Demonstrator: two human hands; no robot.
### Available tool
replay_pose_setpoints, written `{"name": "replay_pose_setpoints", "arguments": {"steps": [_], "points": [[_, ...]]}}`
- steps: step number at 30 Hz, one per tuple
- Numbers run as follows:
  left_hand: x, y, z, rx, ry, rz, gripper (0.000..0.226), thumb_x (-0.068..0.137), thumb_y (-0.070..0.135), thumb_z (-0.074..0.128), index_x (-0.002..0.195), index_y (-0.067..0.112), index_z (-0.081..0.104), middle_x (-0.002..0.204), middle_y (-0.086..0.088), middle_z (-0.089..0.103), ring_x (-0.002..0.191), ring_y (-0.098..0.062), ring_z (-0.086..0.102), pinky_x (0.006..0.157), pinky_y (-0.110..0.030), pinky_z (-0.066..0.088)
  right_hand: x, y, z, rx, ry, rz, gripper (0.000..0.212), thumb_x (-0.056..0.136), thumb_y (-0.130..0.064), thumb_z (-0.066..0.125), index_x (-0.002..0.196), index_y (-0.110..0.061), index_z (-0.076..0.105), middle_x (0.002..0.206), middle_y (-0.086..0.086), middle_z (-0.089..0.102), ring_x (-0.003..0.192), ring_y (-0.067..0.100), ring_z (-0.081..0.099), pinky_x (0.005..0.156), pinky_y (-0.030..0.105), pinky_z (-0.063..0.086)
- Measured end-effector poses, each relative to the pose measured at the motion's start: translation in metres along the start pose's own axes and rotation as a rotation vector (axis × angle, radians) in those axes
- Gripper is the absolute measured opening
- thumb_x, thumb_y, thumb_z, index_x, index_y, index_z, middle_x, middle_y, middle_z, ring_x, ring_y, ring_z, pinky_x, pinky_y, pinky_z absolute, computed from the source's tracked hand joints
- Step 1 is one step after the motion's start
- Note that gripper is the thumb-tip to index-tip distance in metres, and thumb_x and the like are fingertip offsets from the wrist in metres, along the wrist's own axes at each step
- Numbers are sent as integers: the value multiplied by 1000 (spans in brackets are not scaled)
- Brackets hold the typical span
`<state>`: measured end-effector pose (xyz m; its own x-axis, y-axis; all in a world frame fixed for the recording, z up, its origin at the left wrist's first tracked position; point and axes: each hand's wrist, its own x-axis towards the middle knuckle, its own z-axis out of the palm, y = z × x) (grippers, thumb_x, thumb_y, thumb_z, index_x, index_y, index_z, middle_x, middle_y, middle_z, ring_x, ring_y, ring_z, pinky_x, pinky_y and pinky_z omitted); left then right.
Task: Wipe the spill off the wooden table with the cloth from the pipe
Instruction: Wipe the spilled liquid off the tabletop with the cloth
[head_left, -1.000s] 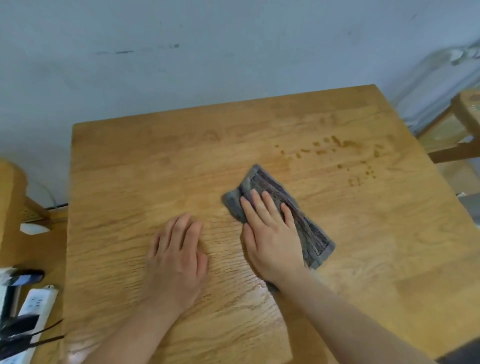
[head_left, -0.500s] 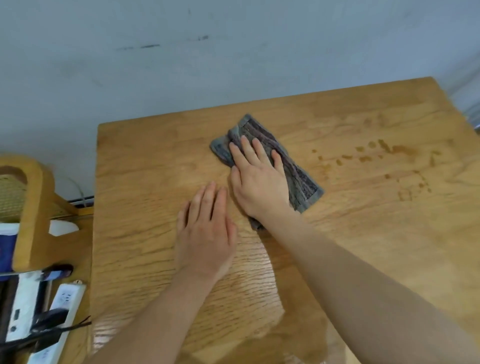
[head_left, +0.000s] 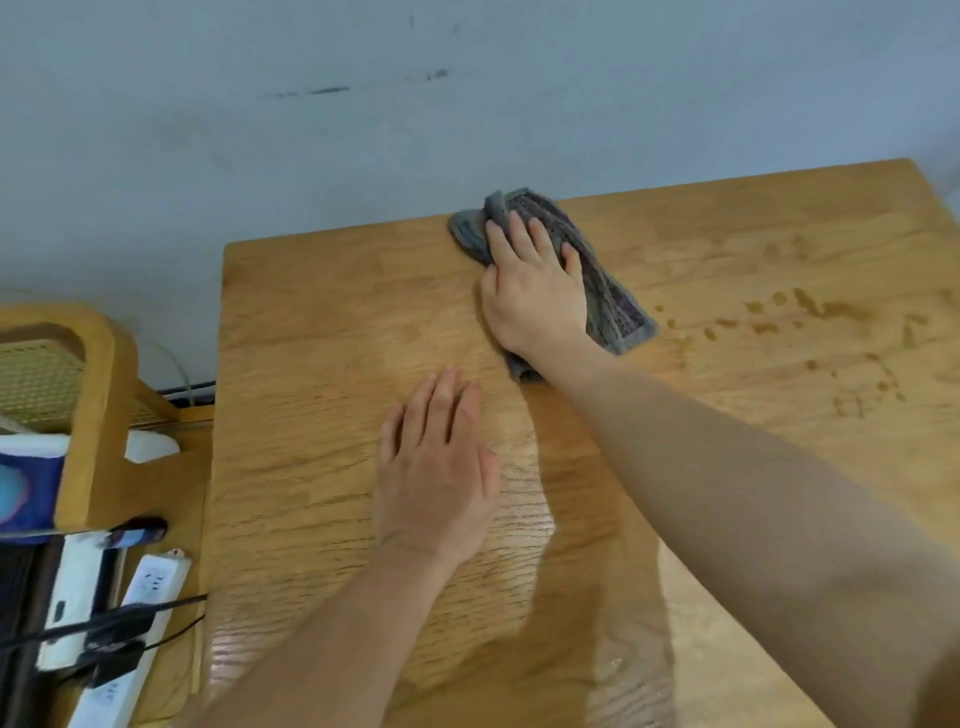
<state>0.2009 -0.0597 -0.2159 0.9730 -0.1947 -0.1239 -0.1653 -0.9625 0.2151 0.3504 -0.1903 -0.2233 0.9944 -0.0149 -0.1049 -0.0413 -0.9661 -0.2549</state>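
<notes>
wooden table (head_left: 322, 322) | cloth (head_left: 602, 275) under right hand (head_left: 535, 291), seemingly flat

Head view: wooden table (head_left: 322, 322) against a grey wall (head_left: 260, 156). Right hand (head_left: 532, 291) pressed flat on grey cloth (head_left: 605, 291) at far edge. Left hand (head_left: 436, 467) flat on bare wood, fingers together. Brown spill drops (head_left: 810, 317) to right of cloth. Power strip (head_left: 140, 623) w/ cables at left.
</notes>
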Motion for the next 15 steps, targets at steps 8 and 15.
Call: {"name": "replay_pose_setpoints", "arguments": {"steps": [8, 15], "points": [[-4, -1, 0, -39, 14, 19, 58, 91, 36, 20, 141, 16, 39, 154, -4, 32, 144, -21, 24, 115, -45, 24, -179, 11, 13, -13, 26, -165, 52, 98, -36, 30, 148, -26, 41, 158, -4, 32, 147, 17, 24, 117, 46, 20], [-2, -1, 0, -47, 0, 8, 60, 92, 38, 15, 148, 22, 25, 160, 2, 15, 147, -14, 7, 118, -39, 7, -37, 9, 2, -34, 23, -39, 54, 99, -35, 27, 153, -29, 27, 163, -6, 19, 150, 15, 11, 118, 49, 10]]}}
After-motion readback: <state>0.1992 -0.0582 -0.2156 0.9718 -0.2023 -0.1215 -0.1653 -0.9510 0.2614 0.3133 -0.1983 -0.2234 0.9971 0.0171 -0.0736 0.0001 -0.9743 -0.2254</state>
